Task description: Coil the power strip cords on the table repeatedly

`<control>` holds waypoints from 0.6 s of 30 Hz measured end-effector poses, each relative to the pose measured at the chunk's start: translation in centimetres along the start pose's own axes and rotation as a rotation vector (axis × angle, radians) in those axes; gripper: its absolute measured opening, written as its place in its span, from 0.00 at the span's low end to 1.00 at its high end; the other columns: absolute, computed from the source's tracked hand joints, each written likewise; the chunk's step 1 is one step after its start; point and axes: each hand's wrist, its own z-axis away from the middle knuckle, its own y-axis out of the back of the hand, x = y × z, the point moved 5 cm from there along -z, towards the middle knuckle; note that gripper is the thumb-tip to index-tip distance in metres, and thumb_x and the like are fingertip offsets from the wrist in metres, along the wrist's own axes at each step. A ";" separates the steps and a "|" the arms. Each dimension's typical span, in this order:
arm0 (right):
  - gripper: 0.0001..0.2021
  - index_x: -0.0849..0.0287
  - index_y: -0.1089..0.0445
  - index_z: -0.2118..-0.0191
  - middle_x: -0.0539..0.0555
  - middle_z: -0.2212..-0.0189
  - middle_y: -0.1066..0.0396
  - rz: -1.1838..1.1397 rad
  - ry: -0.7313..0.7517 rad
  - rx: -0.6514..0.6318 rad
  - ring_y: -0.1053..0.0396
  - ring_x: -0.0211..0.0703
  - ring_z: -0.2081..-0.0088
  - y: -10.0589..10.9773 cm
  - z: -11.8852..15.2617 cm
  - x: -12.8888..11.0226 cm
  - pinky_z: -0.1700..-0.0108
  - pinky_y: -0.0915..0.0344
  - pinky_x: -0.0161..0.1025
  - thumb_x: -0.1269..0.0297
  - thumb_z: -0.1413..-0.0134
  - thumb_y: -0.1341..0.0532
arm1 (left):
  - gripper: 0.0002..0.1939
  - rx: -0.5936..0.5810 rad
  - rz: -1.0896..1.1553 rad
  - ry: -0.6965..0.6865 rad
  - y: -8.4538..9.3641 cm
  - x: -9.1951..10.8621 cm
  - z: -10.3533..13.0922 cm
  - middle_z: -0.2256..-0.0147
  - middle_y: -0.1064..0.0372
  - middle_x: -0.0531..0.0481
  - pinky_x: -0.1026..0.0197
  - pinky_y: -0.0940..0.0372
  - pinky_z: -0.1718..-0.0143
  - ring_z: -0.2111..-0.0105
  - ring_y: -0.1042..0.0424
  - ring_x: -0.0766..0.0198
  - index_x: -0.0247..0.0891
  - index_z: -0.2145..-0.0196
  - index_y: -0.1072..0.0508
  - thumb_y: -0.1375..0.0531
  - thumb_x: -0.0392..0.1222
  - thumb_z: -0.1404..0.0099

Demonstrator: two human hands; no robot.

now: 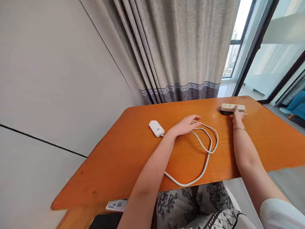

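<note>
Near the middle of the orange-brown wooden table (143,152), my left hand (186,125) has its fingers curled about a white cord (205,165). The cord lies in loose loops to the right of that hand and runs down along the table's front edge. To the left rests a white rectangular block (156,128) with a small label, a short piece of cord leaving its near end. At the far right, my right hand (239,115) grips the right part of a cream power strip (228,107), thumb on top. A bundled black cord (226,113) sits against the strip's near side.
Grey curtains (190,47) hang behind the table, and a pale wall panel (47,79) borders its left. Below the front left edge are a dark flat object (105,221) and a printed packet (116,205). A blue chair (297,106) stands beyond the right side.
</note>
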 end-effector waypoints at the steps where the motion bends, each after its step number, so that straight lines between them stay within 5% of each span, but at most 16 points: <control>1: 0.32 0.63 0.52 0.42 0.73 0.40 0.38 0.001 -0.008 0.010 0.34 0.51 0.37 0.1 0.1 -0.1 0.35 0.37 0.46 0.49 0.40 0.36 | 0.23 -0.005 0.002 0.000 -0.1 0.0 0.0 0.42 0.31 0.38 0.53 0.34 0.45 0.48 0.27 0.54 0.34 0.43 0.33 0.45 0.50 0.31; 8: 0.23 0.61 0.57 0.38 0.71 0.43 0.38 0.005 -0.045 0.177 0.34 0.55 0.39 2.4 1.5 -1.4 0.35 0.40 0.56 0.61 0.31 0.49 | 0.23 0.042 -0.057 -0.008 1.0 -0.5 0.2 0.43 0.29 0.40 0.54 0.33 0.46 0.49 0.26 0.55 0.35 0.45 0.31 0.45 0.51 0.31; 12: 0.24 0.64 0.54 0.38 0.67 0.44 0.38 -0.067 0.180 0.219 0.34 0.45 0.42 2.6 3.0 -4.9 0.37 0.39 0.46 0.77 0.39 0.52 | 0.21 0.174 -0.160 0.060 3.2 -1.7 0.7 0.43 0.29 0.41 0.54 0.34 0.45 0.49 0.26 0.55 0.36 0.46 0.30 0.45 0.50 0.30; 15: 0.19 0.65 0.42 0.45 0.62 0.51 0.34 -0.111 0.411 -0.004 0.31 0.43 0.49 0.4 5.6 -8.4 0.42 0.36 0.43 0.76 0.43 0.50 | 0.19 0.249 -0.262 0.142 4.9 -2.9 1.1 0.43 0.29 0.39 0.54 0.35 0.44 0.48 0.26 0.54 0.35 0.46 0.29 0.45 0.48 0.30; 18: 0.14 0.63 0.34 0.51 0.56 0.61 0.30 -0.026 0.596 -0.423 0.30 0.42 0.59 -2.7 10.6 -11.2 0.52 0.33 0.41 0.71 0.43 0.45 | 0.19 0.275 -0.354 0.216 6.1 -3.8 1.5 0.43 0.28 0.39 0.53 0.37 0.42 0.45 0.28 0.53 0.35 0.47 0.29 0.46 0.47 0.29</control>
